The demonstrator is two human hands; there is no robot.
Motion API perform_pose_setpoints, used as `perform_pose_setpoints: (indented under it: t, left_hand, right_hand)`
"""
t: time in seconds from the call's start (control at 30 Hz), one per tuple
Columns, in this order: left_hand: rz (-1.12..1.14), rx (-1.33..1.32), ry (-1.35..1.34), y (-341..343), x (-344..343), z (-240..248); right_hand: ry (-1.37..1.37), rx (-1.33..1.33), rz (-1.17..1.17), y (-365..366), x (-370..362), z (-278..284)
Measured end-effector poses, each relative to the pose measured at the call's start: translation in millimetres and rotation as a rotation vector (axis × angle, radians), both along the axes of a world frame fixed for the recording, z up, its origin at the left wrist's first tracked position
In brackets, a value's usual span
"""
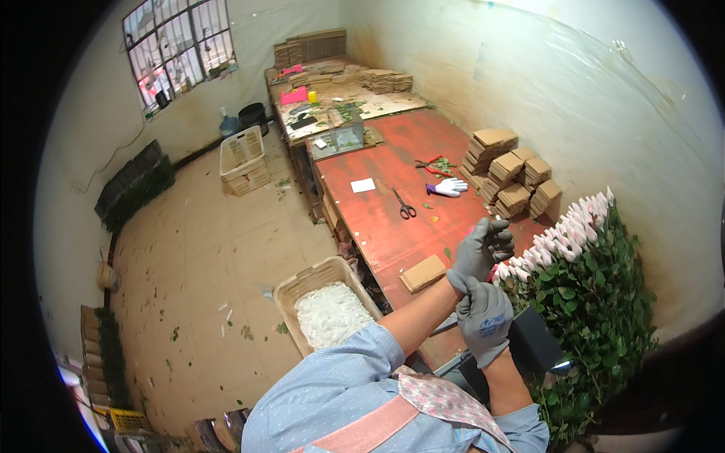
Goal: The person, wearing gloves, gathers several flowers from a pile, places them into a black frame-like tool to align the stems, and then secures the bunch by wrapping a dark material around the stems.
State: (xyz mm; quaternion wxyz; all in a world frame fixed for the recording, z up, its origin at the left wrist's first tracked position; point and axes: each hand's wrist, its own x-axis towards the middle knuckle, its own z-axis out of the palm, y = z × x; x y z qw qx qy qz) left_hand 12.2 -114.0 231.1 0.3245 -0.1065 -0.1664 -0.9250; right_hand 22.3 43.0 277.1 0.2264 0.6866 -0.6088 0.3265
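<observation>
My left hand (477, 253), in a grey work glove, is raised over the near right part of the red table (370, 219). Its fingers are loosely bent and apart, with no object visible in them. My right hand (485, 321), gloved the same way, pinches the cuff of the left glove (458, 281) at the wrist. Just left of the hands lies a flat piece of brown cardboard (423, 273). Close by on the right are many leafy flower stems (596, 309) with pale pink wrapped heads (566, 238). Beside my right wrist is a dark box-like thing (535, 340).
Scissors (404, 205), red-handled pruners (432, 166), a white-and-purple glove (447, 187) and a white card (363, 185) lie farther up the table. Folded cardboard stacks (502, 170) stand by the wall. A basket (283, 298) of white pieces sits left on the floor.
</observation>
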Motion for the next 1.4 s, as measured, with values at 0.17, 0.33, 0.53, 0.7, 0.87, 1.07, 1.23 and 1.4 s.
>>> perform_pose_setpoints:
  t: [0.17,0.33,0.53,0.7,0.87,1.07,1.23,1.4]
  left_hand:
    - [-0.041,0.050,-0.215,17,11,21]
    - [0.025,-0.125,-0.104,6,30,37]
    - [0.109,-0.146,-0.071,14,29,50]
    - [0.175,-0.057,-0.149,-31,40,20]
    - [0.304,-0.020,-0.251,-13,28,18]
    - [0.359,-0.290,-0.356,-8,21,-2]
    - [0.388,-1.102,-0.727,36,48,-10]
    - [-0.111,-2.240,-0.606,139,14,-41]
  right_hand:
    - [-0.489,-0.077,0.232,0,10,9]
    - [-0.699,0.026,0.417,-12,10,23]
    - [-0.221,0.374,0.231,-23,7,16]
    - [0.099,0.139,-0.045,-14,13,-8]
    - [0.224,0.039,-0.169,4,16,-10]
    - [-0.027,0.048,-0.069,63,-2,-51]
    - [-0.292,0.515,-0.255,157,-41,-84]
    - [-0.464,0.839,-0.423,205,-75,-121]
